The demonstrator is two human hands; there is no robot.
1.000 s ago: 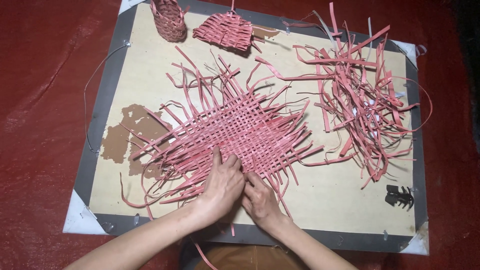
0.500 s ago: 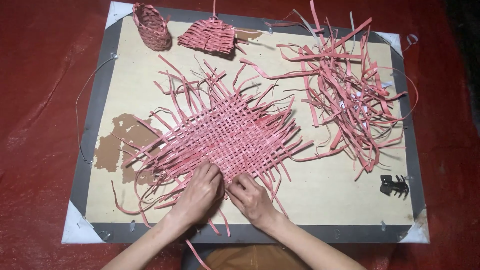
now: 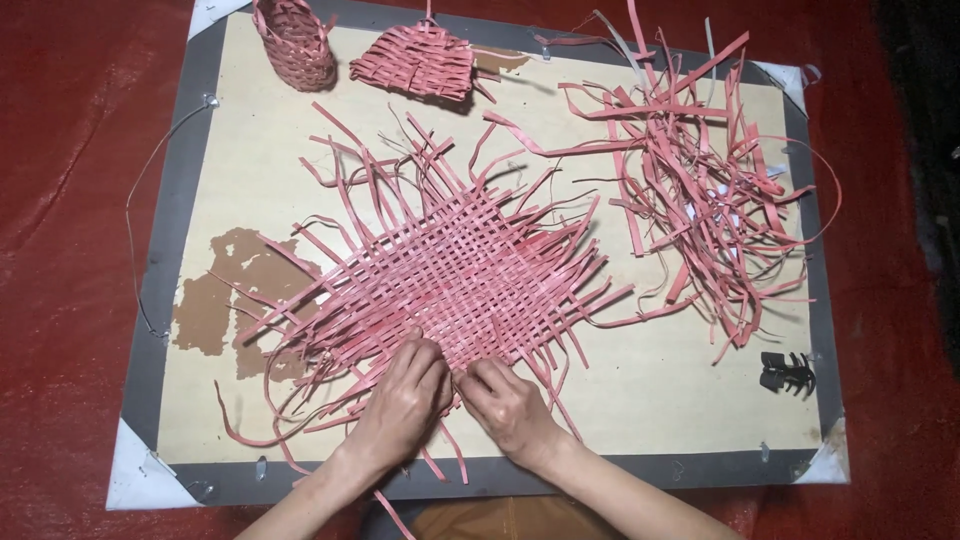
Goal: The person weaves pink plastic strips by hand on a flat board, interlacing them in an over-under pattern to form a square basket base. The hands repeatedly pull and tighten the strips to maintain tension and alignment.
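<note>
A flat mat woven of pink strips [image 3: 450, 275] lies in the middle of a pale board [image 3: 640, 400], its loose ends sticking out on all sides. My left hand [image 3: 405, 395] and my right hand [image 3: 505, 400] rest side by side on the mat's near edge. Their fingertips meet and pinch pink strips there. Which single strip each hand grips is hidden by the fingers.
A heap of loose pink strips [image 3: 700, 190] lies at the board's right. A small woven basket [image 3: 297, 42] and a woven piece [image 3: 418, 62] sit at the far edge. A black clip [image 3: 788, 372] lies near right. Brown torn patches [image 3: 225, 295] mark the left. Red floor surrounds the board.
Both hands have stayed at the mat's near edge, fingers shifting slightly among the strips. The view has drifted a little, so the board sits lower in the picture.
</note>
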